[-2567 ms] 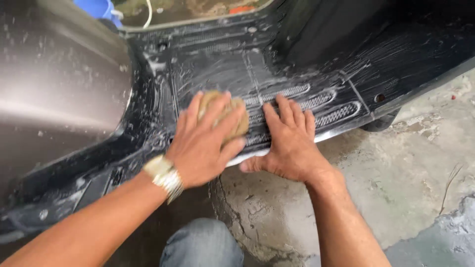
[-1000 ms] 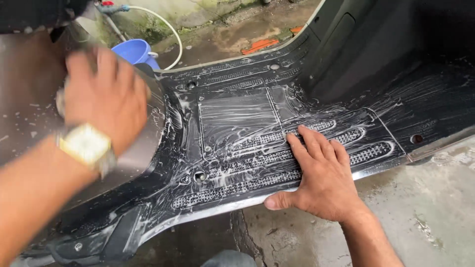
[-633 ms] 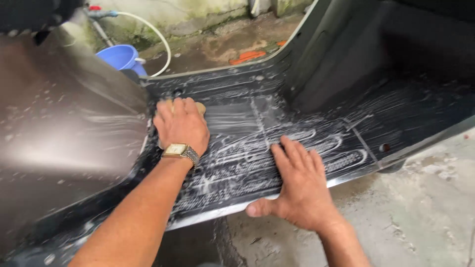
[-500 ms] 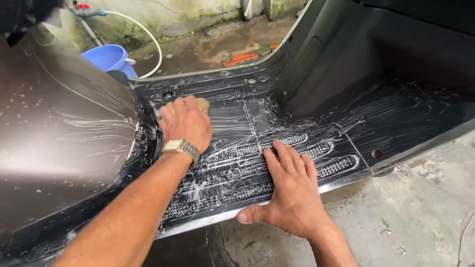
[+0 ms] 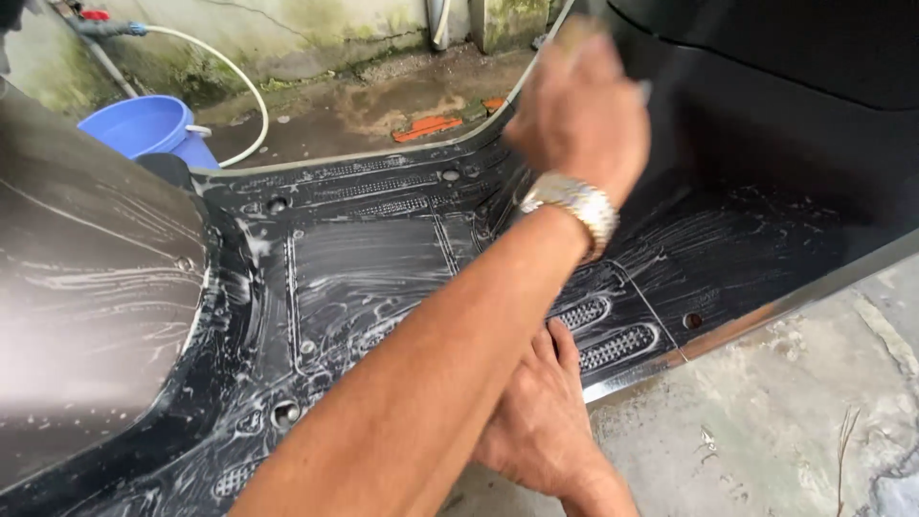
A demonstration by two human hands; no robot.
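A scooter's black footboard [image 5: 373, 278] lies below me, streaked with soap foam. My left hand [image 5: 579, 115], a metal watch on its wrist, reaches across to the dark inner panel [image 5: 766, 115] at the upper right. It is closed on a tan sponge [image 5: 577, 27], only a blurred edge of which shows above the fingers. My right hand [image 5: 541, 421] rests flat on the footboard's near edge with fingers spread. My left forearm crosses over it and hides part of it.
A soapy grey-brown body panel [image 5: 86, 316] bulges at the left. Behind the scooter stand a blue bucket [image 5: 144, 124] and a white hose [image 5: 239, 86] on wet ground, near an orange scrap [image 5: 426, 124]. Cracked concrete floor [image 5: 785, 412] lies at the lower right.
My left hand has swung with the sponge from the footboard's left part up to the right-hand inner panel, crossing over my right arm. My right hand has stayed on the near edge.
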